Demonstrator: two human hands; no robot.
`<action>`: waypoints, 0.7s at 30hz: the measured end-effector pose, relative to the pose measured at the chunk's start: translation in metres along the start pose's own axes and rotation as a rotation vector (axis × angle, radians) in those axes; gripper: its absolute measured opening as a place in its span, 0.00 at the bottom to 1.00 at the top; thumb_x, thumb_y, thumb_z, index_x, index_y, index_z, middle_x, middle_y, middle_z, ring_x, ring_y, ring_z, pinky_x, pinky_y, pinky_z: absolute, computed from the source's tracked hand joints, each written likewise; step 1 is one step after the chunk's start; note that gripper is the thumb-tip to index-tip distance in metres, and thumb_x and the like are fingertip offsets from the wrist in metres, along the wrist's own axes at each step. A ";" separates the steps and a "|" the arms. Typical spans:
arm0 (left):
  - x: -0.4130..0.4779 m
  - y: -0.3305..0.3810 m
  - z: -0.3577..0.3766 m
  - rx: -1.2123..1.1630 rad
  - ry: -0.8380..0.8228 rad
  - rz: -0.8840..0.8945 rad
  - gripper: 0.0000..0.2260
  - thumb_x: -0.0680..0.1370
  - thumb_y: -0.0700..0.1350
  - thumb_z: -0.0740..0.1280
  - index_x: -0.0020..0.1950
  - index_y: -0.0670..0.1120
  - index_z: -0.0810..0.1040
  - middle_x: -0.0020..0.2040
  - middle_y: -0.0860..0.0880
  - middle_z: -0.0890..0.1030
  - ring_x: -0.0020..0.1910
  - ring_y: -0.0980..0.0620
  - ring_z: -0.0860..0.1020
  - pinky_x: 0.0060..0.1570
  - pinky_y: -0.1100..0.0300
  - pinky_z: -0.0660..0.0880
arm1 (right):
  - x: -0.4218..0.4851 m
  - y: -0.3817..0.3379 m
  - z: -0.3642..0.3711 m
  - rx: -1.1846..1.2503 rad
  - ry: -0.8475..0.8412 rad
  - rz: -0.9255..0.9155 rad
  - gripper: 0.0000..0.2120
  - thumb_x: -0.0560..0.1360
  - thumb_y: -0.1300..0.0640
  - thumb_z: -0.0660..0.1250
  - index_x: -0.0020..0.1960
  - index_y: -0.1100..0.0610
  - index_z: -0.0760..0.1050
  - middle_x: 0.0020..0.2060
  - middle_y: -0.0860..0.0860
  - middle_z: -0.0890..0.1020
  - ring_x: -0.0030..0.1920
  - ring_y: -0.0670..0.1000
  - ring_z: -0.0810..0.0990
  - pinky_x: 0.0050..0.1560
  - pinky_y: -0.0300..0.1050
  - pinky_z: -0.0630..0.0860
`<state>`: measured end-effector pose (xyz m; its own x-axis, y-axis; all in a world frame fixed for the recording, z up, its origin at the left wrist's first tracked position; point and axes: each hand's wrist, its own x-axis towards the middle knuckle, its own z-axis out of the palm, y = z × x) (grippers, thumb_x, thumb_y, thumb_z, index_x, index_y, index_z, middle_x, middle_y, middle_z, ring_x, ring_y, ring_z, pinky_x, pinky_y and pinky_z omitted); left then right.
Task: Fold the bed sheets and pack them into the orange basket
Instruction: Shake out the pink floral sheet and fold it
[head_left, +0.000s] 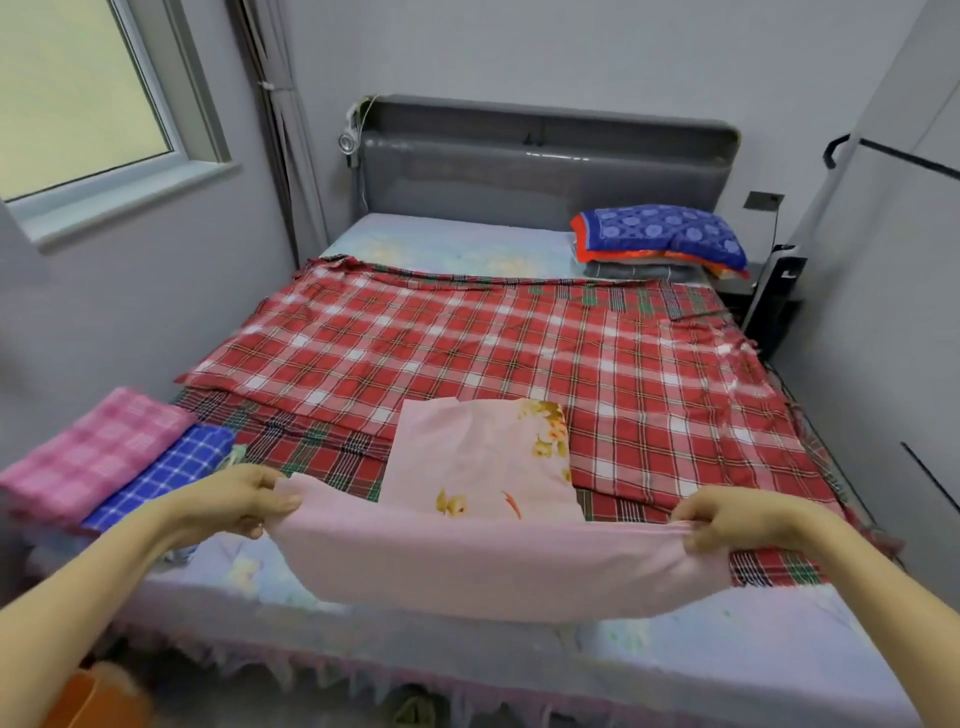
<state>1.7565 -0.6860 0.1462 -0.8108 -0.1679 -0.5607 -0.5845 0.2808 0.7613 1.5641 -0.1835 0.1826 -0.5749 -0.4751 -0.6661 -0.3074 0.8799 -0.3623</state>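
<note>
Grey-walled bedroom, bed (753, 629) covered by a red plaid sheet (467, 343), and at lower centre a pink sheet (467, 561) is held up, its ends pinched in the curled fingers of left hand (239, 499) and right hand (727, 519), orange basket (78, 696) glimpsed bottom left.

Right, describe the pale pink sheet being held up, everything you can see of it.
The pink sheet is thin, soft-looking cloth, pale pink on the near side, with yellow flowers printed on the far flap. Its bunched ends sit in the grip of the left hand and the right hand, so the near part hangs stretched, sagging above the bed. The far flap lies flat on the red checked sheet.
</note>
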 end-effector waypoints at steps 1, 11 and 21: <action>0.010 0.001 0.003 -0.022 0.025 -0.003 0.12 0.71 0.48 0.73 0.42 0.41 0.76 0.31 0.50 0.74 0.30 0.55 0.69 0.30 0.64 0.69 | 0.010 0.002 0.000 0.049 0.035 0.007 0.05 0.76 0.59 0.64 0.47 0.56 0.79 0.45 0.48 0.81 0.47 0.48 0.81 0.48 0.40 0.77; 0.178 -0.005 0.012 0.009 0.307 -0.106 0.05 0.76 0.37 0.66 0.45 0.34 0.75 0.33 0.43 0.73 0.29 0.49 0.71 0.23 0.64 0.72 | 0.199 0.014 -0.009 0.097 0.334 0.245 0.14 0.76 0.63 0.61 0.59 0.62 0.78 0.58 0.58 0.80 0.57 0.57 0.77 0.55 0.47 0.73; 0.362 -0.026 0.008 0.323 0.342 -0.125 0.02 0.74 0.39 0.66 0.41 0.44 0.75 0.39 0.44 0.79 0.39 0.45 0.75 0.39 0.57 0.68 | 0.368 0.026 -0.027 -0.212 0.348 0.456 0.17 0.76 0.61 0.58 0.59 0.49 0.77 0.58 0.52 0.80 0.57 0.55 0.78 0.51 0.45 0.74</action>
<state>1.4781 -0.7464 -0.0791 -0.7300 -0.5045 -0.4611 -0.6828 0.5085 0.5246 1.3237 -0.3357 -0.0543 -0.8869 -0.0527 -0.4590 -0.0955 0.9929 0.0706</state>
